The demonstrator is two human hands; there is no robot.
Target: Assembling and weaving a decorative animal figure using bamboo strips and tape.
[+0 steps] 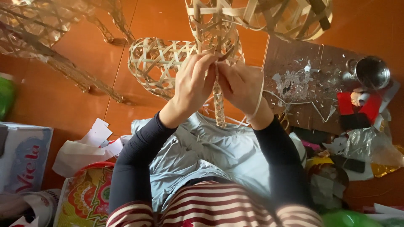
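Observation:
A woven bamboo-strip figure point(214, 33) hangs in front of me, with a narrow plaited leg point(219, 107) pointing down. My left hand point(191, 86) and my right hand point(240, 84) both pinch the strips where that leg joins the woven body. A loose pale strip point(257, 101) curls over my right wrist. A rounded open-weave basket form point(155, 63) lies on the floor just behind my left hand. My sleeves are dark, over a striped top.
More woven bamboo frames point(38, 25) stand at the upper left and a round one point(294, 17) at the top right. A brown board point(303, 80) with scraps, a metal cup point(372, 72), red paper, a box point(23, 155) and paper litter surround me.

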